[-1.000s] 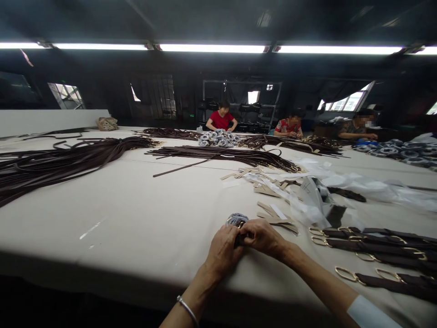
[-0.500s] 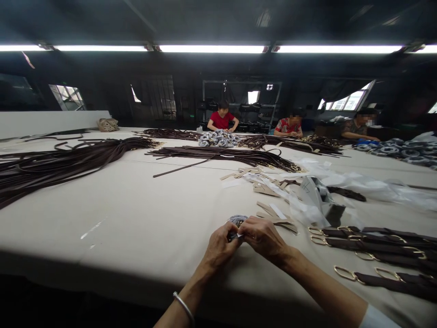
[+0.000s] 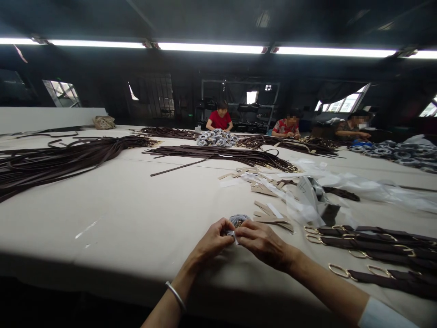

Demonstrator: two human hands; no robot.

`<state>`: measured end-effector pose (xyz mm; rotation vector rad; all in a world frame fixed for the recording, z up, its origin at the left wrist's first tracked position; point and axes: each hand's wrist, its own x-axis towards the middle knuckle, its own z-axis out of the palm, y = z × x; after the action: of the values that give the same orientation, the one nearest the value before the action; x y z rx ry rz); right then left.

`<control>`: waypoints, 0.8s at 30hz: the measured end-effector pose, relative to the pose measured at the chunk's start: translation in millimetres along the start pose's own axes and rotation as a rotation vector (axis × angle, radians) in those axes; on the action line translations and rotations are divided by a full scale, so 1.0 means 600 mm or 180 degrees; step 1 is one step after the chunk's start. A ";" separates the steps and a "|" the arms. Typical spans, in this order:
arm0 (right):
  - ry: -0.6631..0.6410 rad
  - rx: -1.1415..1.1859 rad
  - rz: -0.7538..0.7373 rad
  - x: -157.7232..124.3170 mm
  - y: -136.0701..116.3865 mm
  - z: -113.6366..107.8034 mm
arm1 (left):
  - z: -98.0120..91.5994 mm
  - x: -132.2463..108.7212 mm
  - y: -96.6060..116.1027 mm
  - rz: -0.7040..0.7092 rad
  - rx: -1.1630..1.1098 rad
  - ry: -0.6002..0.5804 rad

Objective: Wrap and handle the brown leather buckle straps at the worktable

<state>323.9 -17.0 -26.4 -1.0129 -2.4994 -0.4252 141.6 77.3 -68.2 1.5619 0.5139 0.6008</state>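
Observation:
A small coiled bundle in greyish wrapping, with gold metal at its middle, lies at the table's near side, partly hidden by my fingers. My left hand is closed on the left side of this bundle, thumb and forefinger pinched at its near edge. Pressed close to it, my right hand pinches a small white strip at the bundle's front. Whether the strip is paper or tape I cannot tell.
Right of my hands lie dark straps with gold rings, a tape dispenser and beige strips. Long dark straps spread at left. Wrapped coils are heaped farther back. Several co-workers sit across the table.
My hands have shifted slightly left and drawn a little apart. More of the bundle and the white strip shows between them. The view has turned slightly.

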 end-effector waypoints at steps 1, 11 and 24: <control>0.0010 -0.0043 -0.0019 -0.004 -0.002 -0.005 | 0.000 0.000 0.001 -0.0023 -0.0057 -0.0051; 0.0898 0.0401 0.1097 -0.047 -0.009 -0.019 | 0.050 0.044 0.007 -0.0049 -0.0764 -0.0016; 0.2391 0.0292 0.5141 -0.309 0.236 -0.191 | 0.074 0.100 0.006 -0.0338 -0.1237 0.0638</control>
<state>575.0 -76.9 2.6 -1.9020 -0.5840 -0.0831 216.0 82.2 -62.0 1.1072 0.5876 0.7316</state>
